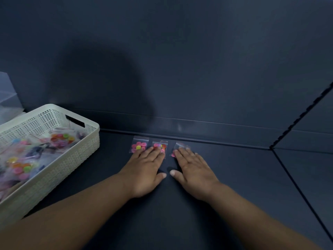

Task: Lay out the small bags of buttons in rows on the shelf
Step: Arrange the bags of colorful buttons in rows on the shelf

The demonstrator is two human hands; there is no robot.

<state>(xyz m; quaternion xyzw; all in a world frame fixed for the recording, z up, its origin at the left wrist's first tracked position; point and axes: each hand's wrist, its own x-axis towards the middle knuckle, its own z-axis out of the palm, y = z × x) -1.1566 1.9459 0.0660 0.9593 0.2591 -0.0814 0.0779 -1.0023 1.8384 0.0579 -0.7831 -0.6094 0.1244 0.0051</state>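
Both grips are released: your left hand [144, 171] lies flat, fingertips on the first bag [137, 143] and second bag [159, 143], your right hand [193, 171] flat on the third bag [180, 145], all in a row at the back edge of the shelf [234, 181]. You seem to be straightening them; next, take another from the white basket [75, 157].

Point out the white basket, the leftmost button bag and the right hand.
white basket [59, 170], head view, near side wall.
leftmost button bag [138, 143], head view, its pink buttons.
right hand [194, 170], head view, back of hand.
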